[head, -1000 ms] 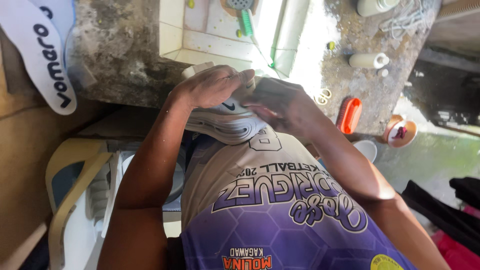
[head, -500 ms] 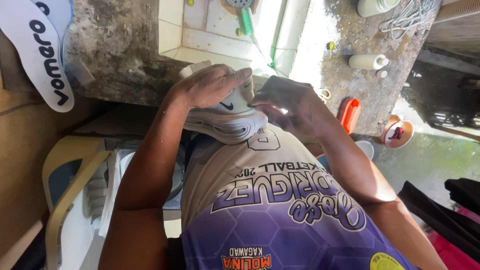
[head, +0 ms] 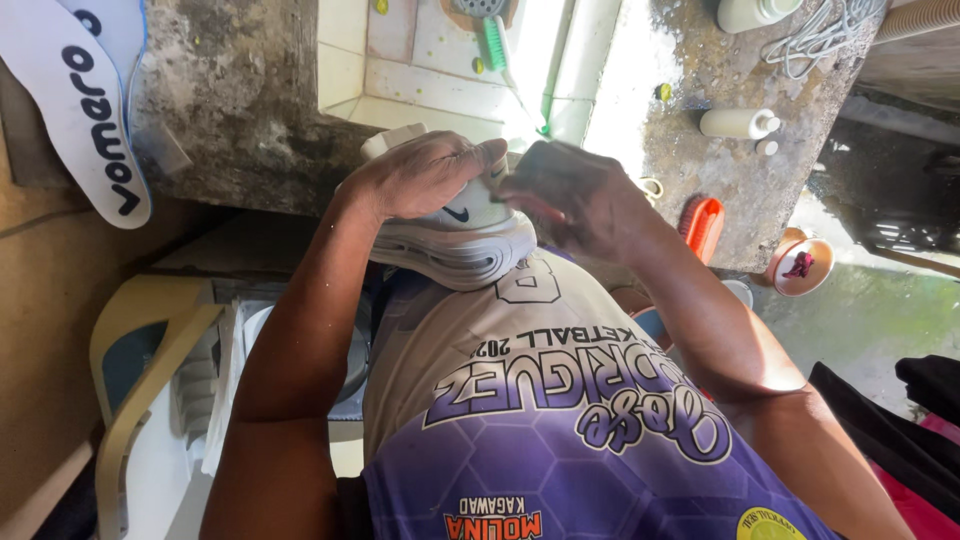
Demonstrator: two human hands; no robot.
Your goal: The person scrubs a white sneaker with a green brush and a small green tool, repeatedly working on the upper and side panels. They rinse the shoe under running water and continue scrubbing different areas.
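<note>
Both hands hold a pale grey sneaker (head: 462, 235) against the chest, just below the tiled sink (head: 420, 55).

The left hand (head: 425, 178) wraps over the top of the shoe, fingers closed around its upper, while the right hand (head: 570, 195) is curled against the shoe's end nearest it; what its fingers pinch there cannot be made out. The sneaker lies on its side with the ridged sole turned toward the wearer's shirt, its long axis running roughly left to right across the view, from the left hand toward the right; which end is the toe is hidden by the hands. A green toothbrush (head: 497, 48) lies in the sink above the shoe. An orange scrub brush (head: 703, 225) sits on the concrete ledge just beyond the right hand. A white insole (head: 85, 110) leans well apart, past the left arm.
</note>
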